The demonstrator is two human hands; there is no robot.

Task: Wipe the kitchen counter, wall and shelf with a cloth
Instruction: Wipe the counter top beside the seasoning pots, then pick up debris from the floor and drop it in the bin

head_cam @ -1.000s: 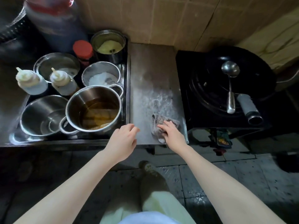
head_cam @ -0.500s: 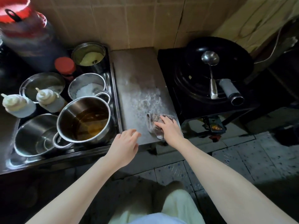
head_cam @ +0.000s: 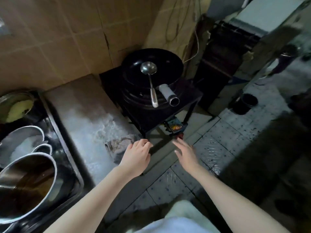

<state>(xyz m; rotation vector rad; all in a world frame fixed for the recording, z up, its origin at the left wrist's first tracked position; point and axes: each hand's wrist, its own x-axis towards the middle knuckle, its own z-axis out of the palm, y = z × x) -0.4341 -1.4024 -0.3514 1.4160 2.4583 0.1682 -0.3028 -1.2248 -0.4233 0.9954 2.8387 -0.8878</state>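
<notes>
Overhead, a tiled wall (head_cam: 55, 47) is seen behind a steel counter (head_cam: 87, 111) smeared with wet streaks. Beside it, a black wok (head_cam: 151, 78) is set. The cloth (head_cam: 120, 145) is left at the counter's near edge, touched by the left hand (head_cam: 137, 157); the right hand (head_cam: 186, 153) is held spread and empty over the floor.

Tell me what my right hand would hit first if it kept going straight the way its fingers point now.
Probably the lower black metal frame of the stove stand. The right hand is open over the tiled floor, fingers aimed up-left toward it; depth is unclear, so it might pass in front.
</notes>
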